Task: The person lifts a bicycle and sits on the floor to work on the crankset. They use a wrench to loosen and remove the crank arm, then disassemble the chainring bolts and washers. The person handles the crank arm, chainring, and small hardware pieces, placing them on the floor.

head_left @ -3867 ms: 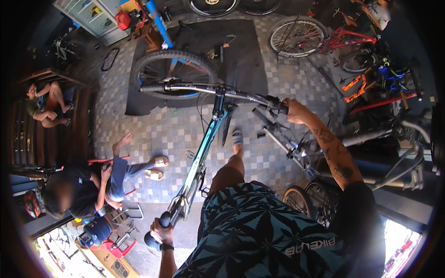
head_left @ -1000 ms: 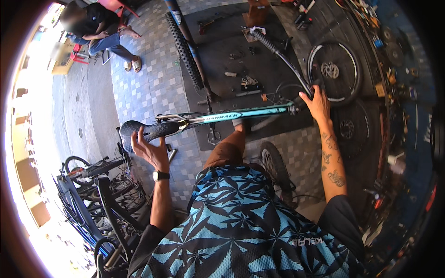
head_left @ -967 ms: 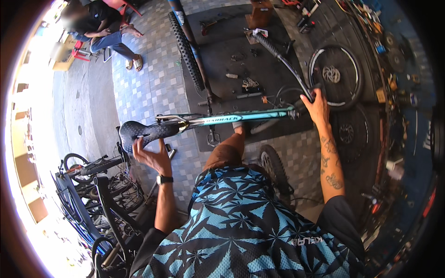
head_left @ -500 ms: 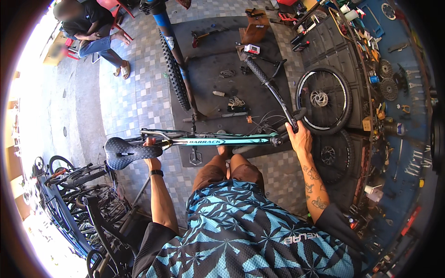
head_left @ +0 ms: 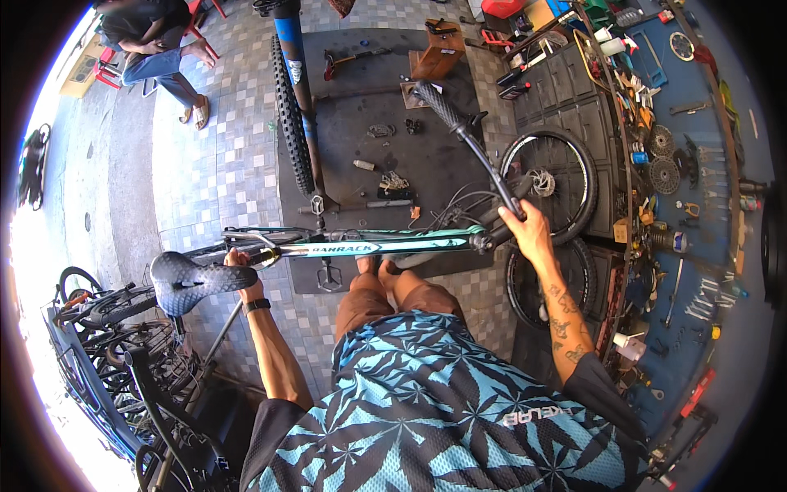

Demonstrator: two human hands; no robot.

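From the head camera I see my left hand [head_left: 243, 275] with its fingers curled around the bike frame [head_left: 385, 243], just beside the black saddle [head_left: 193, 279]. My right hand [head_left: 531, 234] has its fingers wrapped around the handlebar [head_left: 471, 152]. The frame lies across in front of me, long side running left to right, saddle end to my left. The handlebar points away from me, over the dark mat [head_left: 369, 107] with small parts on it. A wheel [head_left: 566, 184] leans just beside my right hand.

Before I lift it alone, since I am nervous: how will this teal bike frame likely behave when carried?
The teal bike frame probably stays stiff, being rigid tubing. It looks awkward rather than heavy: the left hand grips by the saddle, the right hand at the handlebar, which may swing and steer.
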